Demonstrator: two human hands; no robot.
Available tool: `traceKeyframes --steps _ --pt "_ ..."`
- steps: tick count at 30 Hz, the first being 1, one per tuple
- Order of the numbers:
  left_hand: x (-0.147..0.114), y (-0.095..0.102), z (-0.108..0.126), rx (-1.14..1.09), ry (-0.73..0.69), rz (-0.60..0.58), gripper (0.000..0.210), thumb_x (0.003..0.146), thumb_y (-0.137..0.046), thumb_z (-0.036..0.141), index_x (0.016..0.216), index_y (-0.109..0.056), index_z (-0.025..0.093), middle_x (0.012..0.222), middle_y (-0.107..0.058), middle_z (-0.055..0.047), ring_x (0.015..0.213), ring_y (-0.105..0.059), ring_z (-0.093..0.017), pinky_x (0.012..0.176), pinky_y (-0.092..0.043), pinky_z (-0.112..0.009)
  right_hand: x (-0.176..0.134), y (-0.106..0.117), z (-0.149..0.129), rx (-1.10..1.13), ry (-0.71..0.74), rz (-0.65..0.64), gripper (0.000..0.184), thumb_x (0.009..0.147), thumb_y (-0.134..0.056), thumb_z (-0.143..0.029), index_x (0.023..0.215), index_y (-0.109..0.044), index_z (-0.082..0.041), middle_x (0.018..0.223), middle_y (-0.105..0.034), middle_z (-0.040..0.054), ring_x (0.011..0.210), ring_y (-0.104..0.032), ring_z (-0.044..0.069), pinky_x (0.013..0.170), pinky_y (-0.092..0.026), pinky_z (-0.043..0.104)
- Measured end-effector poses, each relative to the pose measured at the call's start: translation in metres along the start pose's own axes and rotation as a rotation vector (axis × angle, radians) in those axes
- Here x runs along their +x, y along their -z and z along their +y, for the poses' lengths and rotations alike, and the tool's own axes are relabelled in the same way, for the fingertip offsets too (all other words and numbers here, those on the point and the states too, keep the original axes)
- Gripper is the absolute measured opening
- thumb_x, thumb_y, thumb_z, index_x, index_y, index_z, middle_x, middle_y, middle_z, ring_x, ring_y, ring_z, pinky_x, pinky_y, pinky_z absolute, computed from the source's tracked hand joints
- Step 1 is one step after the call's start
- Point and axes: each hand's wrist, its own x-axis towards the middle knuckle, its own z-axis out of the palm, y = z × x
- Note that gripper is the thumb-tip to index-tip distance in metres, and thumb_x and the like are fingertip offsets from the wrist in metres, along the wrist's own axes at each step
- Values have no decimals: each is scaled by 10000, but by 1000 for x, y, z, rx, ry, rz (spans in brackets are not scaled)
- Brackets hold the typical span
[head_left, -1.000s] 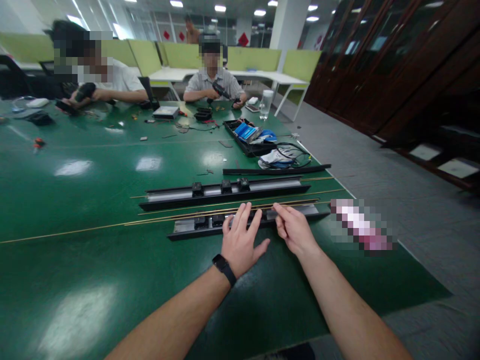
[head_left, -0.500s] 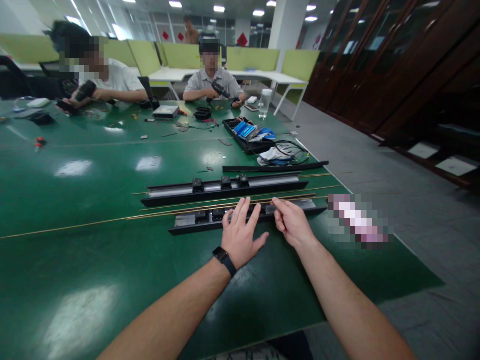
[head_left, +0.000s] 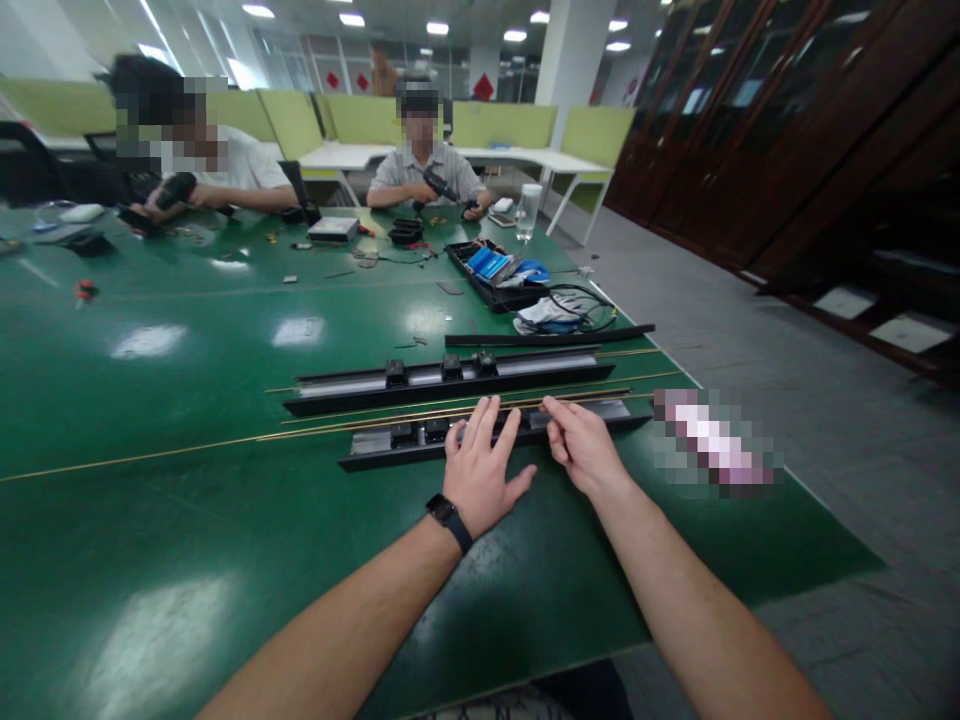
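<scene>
My left hand (head_left: 484, 462) is open, fingers spread, over the nearer black channel (head_left: 371, 441). Its fingertips rest on thin brass-coloured rods (head_left: 409, 414) that run lengthwise across the table. Just to the right, my right hand (head_left: 589, 445) is closed, with thumb and index finger pinched at the end of these rods; the exact contact is hidden by the fingers. Dark blocks (head_left: 403, 434) sit inside the nearer channel, partly covered by my hands. Behind the rods lies a second black channel (head_left: 337, 393) with a pale inner face and several small black blocks (head_left: 451, 367).
Farther back are a narrow black strip (head_left: 551, 335), pale gloves (head_left: 555, 312) with black cable, and a black tray (head_left: 499, 297) holding blue items. A clear cup (head_left: 529, 212) stands near the right edge. Two people across the green table (head_left: 225, 540) hold dark power tools (head_left: 441, 186).
Both hands keep their places on the rods. Only the view has shifted very slightly.
</scene>
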Motion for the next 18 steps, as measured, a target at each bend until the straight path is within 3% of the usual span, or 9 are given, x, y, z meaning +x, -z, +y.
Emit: traceKeyframes --steps 18 --pt "1 2 0 7 -4 8 725 880 -561 569 1515 -389 265 1638 -275 -110 1512 -252 -276 1141 -282 -490 -2 -2 -4 -1 -4 0 355 744 -788 -464 833 -651 -149 467 -536 -48 277 -367 48 266 -185 159"
